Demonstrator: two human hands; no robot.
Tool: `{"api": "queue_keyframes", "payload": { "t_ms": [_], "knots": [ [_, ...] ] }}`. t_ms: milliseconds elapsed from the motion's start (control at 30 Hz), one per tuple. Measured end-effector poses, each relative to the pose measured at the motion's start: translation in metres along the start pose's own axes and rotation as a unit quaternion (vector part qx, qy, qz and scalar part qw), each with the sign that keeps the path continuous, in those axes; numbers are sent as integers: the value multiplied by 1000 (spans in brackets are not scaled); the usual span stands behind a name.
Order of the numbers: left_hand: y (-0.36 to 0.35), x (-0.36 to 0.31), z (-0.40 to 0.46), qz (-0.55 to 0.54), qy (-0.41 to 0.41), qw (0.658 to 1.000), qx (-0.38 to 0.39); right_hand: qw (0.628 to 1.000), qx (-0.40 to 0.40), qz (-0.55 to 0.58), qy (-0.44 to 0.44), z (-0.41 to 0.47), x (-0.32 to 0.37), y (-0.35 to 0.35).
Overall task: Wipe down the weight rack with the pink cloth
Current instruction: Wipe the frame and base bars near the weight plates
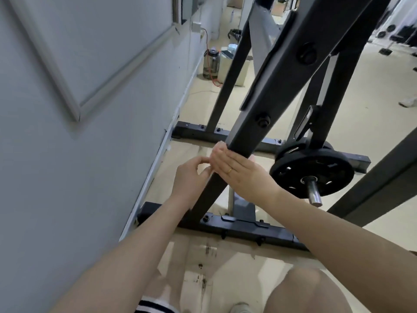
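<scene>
The weight rack [259, 102] is a black steel frame whose slanted upright runs down the middle of the head view to a floor bar [237, 224]. My right hand [237, 170] lies flat against the upright's near face, fingers straight, a ring on one finger. My left hand [191, 175] sits just left of the same upright with its fingers curled inward, fingertips close to the right hand's fingers; nothing shows in its grasp. No pink cloth is visible in the frame.
A black weight plate [313, 172] hangs on a steel peg to the right of the upright. A grey wall [67, 154] stands close on the left. A water jug [211, 63] and a box [234, 66] stand on the floor beyond the rack. My knee [311, 290] shows below.
</scene>
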State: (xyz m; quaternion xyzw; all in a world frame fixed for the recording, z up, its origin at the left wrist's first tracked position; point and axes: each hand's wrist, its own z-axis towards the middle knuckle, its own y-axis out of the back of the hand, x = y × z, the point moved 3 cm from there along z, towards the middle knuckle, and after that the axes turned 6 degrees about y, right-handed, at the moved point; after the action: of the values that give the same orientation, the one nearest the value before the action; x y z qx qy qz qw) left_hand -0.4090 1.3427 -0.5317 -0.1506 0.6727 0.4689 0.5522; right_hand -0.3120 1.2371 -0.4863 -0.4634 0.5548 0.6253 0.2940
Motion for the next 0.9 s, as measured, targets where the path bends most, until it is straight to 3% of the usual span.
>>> {"api": "queue_keyframes", "payload": {
  "t_ms": [100, 167, 233, 333, 400, 433, 500, 567, 633, 667, 767, 800, 833, 900],
  "knots": [
    [19, -19, 0, -6, -33, 999, 11, 999, 31, 8, -3, -2, -13, 14],
    [26, -34, 0, -18, -53, 998, 21, 999, -20, -23, -46, -2, -37, 26],
    [27, -51, 0, -34, -78, 996, 26, 996, -18, -14, -86, -2, -56, 27],
    [21, -70, 1, -43, -110, 992, 47, 988, 37, 104, -107, -5, -64, 34],
    [16, -74, 4, -25, -121, 991, 41, 954, 11, 219, -206, -3, -64, 34],
    [15, -74, 6, -17, -122, 992, 35, 951, 1, 211, -228, 0, -65, 35],
    [12, -71, 8, -13, -114, 993, 31, 953, 9, 196, -232, 9, -59, 32],
    [11, -66, 6, -15, -94, 995, 41, 951, 48, 259, -161, 19, -57, 35],
    [11, -63, 1, -28, -83, 995, 54, 931, 3, 318, -181, 18, -70, 51],
    [11, -63, -1, -31, -88, 994, 54, 927, -43, 302, -218, 14, -79, 60],
    [15, -77, -4, -61, -120, 990, 43, 907, -282, 193, -247, -13, -108, 84],
    [16, -84, -3, -71, -135, 988, 34, 903, -318, 160, -242, -24, -118, 80],
    [18, -92, -2, -82, -145, 986, 21, 911, -316, 122, -235, -32, -129, 75],
    [23, -108, 1, -105, -166, 980, 1, 952, -223, 55, -202, -39, -141, 56]
  ]
}}
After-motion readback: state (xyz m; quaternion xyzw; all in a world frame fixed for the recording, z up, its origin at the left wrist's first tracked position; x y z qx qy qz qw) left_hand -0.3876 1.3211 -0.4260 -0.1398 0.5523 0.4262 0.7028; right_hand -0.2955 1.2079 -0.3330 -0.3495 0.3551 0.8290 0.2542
